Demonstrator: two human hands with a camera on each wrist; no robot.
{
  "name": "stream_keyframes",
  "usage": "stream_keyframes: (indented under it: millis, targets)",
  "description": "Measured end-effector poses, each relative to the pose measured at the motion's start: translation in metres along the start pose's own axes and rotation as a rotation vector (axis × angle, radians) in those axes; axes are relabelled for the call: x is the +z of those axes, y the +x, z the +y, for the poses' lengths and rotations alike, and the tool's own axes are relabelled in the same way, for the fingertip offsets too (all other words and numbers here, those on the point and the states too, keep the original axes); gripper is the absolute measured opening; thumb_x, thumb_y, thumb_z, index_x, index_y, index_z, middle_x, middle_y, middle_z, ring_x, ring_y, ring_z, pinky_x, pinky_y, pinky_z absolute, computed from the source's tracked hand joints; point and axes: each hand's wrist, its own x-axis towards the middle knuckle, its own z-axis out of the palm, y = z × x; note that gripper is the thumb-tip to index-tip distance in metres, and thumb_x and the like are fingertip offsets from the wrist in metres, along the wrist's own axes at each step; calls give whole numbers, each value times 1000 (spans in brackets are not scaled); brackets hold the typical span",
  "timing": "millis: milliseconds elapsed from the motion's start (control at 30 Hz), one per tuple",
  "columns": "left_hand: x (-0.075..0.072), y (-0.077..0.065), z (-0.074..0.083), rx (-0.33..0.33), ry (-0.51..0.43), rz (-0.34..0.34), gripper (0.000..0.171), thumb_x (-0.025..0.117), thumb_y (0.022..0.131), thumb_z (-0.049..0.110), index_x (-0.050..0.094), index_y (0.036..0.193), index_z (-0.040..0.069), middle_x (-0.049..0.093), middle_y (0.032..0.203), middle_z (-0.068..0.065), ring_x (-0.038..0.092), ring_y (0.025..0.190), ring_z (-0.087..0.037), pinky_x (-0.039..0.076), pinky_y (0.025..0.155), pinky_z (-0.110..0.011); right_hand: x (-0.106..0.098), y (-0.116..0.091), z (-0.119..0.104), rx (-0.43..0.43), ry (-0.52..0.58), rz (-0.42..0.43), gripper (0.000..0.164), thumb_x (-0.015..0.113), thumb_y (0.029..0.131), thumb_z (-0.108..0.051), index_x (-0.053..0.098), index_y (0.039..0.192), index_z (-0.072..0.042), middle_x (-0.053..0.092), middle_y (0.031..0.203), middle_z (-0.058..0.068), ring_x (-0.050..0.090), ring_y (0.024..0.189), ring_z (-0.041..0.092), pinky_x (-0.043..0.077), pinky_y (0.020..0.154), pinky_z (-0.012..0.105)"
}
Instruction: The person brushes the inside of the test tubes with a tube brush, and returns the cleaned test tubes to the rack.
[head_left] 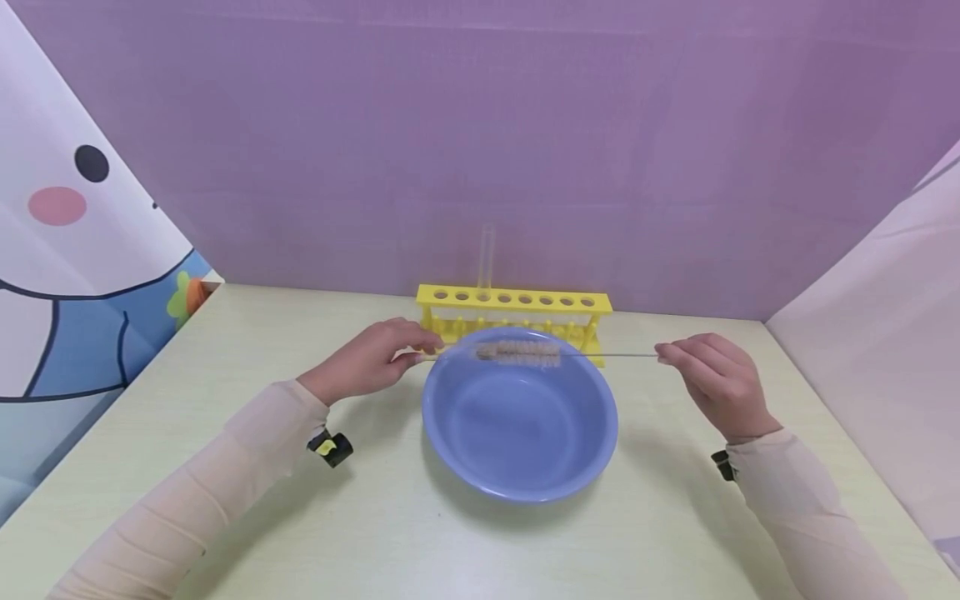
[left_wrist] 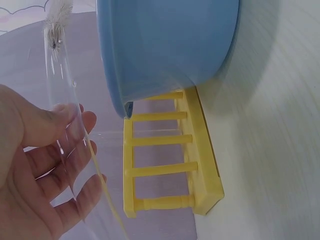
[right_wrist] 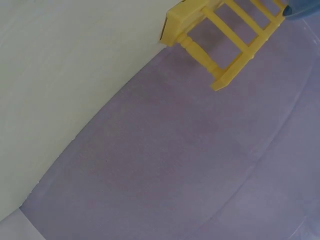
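My left hand [head_left: 375, 358] holds a clear test tube [left_wrist: 60, 82] between thumb and fingers, level above the far rim of a blue basin [head_left: 521, 425]. At the tube's mouth sits the bristle tip of a test tube brush [head_left: 528, 353]; how far inside it reaches is hard to tell. To the right, my right hand [head_left: 716, 379] pinches the end of the brush's thin wire handle [head_left: 615, 355]. That hand is out of sight in the right wrist view.
Behind the basin stands a yellow test tube rack [head_left: 525, 300] with one clear test tube [head_left: 487, 258] upright in it. A purple backdrop [head_left: 480, 150] rises at the table's far edge. A patterned cloth [head_left: 67, 267] hangs at the left.
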Motion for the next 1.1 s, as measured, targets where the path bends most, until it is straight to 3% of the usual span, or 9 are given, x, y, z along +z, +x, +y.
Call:
stream_keyframes:
  millis: [1100]
  targets:
    - [6,3,5,-22,25,-3,29,64,87,1,66,115,10,67,110,0,59,101,-17,48,88,-38,7,1,-1,27,-2,-15,24,51,96,-3,69,80,3,65,66,11,54,56,26,43,54,33]
